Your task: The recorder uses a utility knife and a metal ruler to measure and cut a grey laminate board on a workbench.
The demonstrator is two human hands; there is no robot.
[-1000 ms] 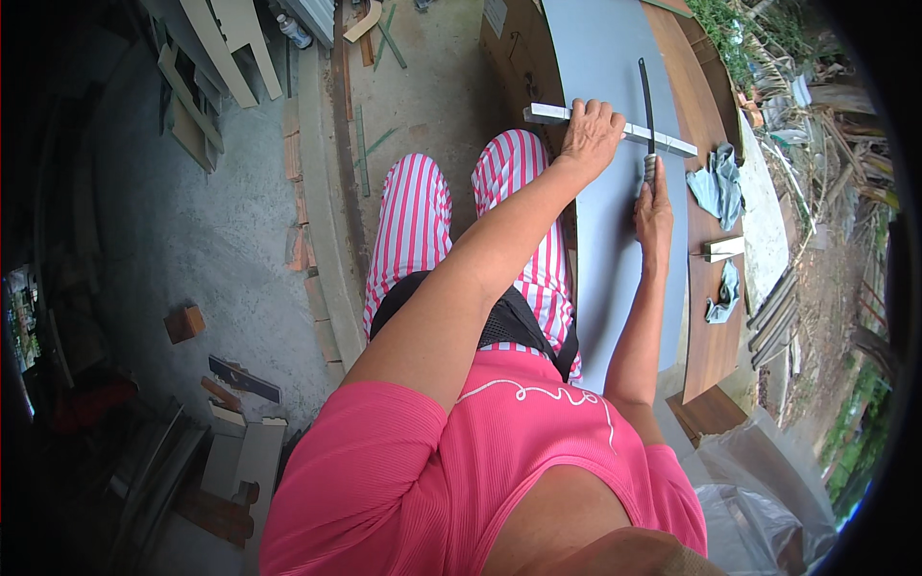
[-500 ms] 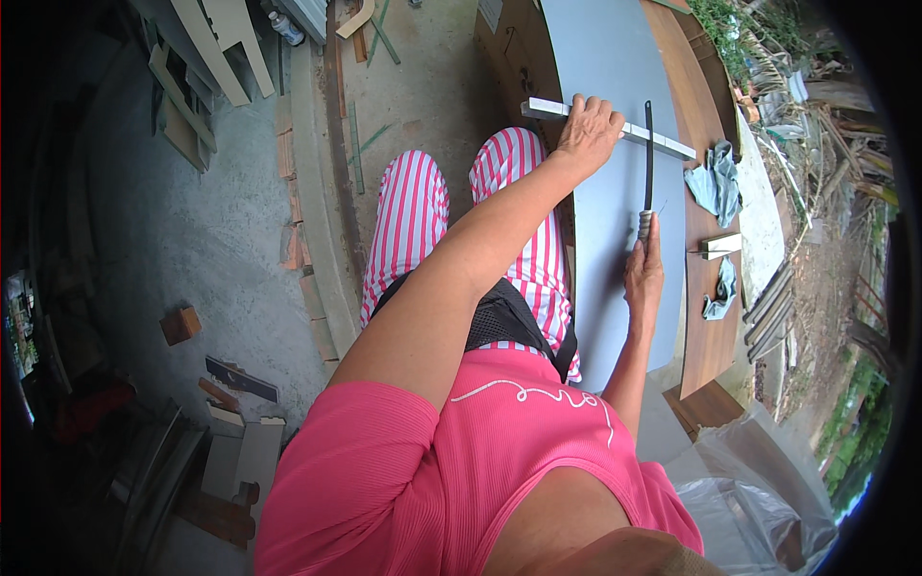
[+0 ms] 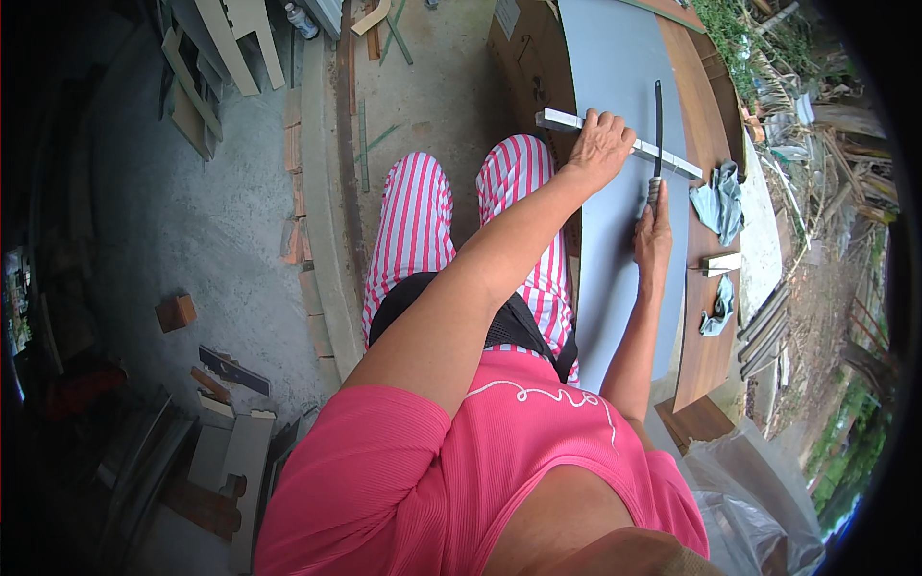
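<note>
My left hand point(image 3: 602, 152) is closed over a silver-white square metal bar point(image 3: 674, 161), pressing it down on a grey board. The bar lies crosswise, its left end sticking out past the board's edge. In my right hand point(image 3: 653, 240) is a hacksaw blade point(image 3: 659, 125), thin and black, with a wrapped grey grip at its near end. The blade points away from me and crosses the bar to the right of my left hand. Whether its teeth have cut into the metal is too small to tell.
The grey board point(image 3: 615, 288) rests on a cardboard box point(image 3: 523, 62). Along its right side a brown wooden panel point(image 3: 706, 355) carries a grey-green cloth point(image 3: 722, 204), a second cloth point(image 3: 717, 309) and a small pale block point(image 3: 720, 264). A loose brick point(image 3: 176, 313) lies on the floor at left.
My right hand and the hacksaw blade have slid away from me, so the grip is nearer the bar. My left hand still holds the bar; the whole view has shifted slightly.
</note>
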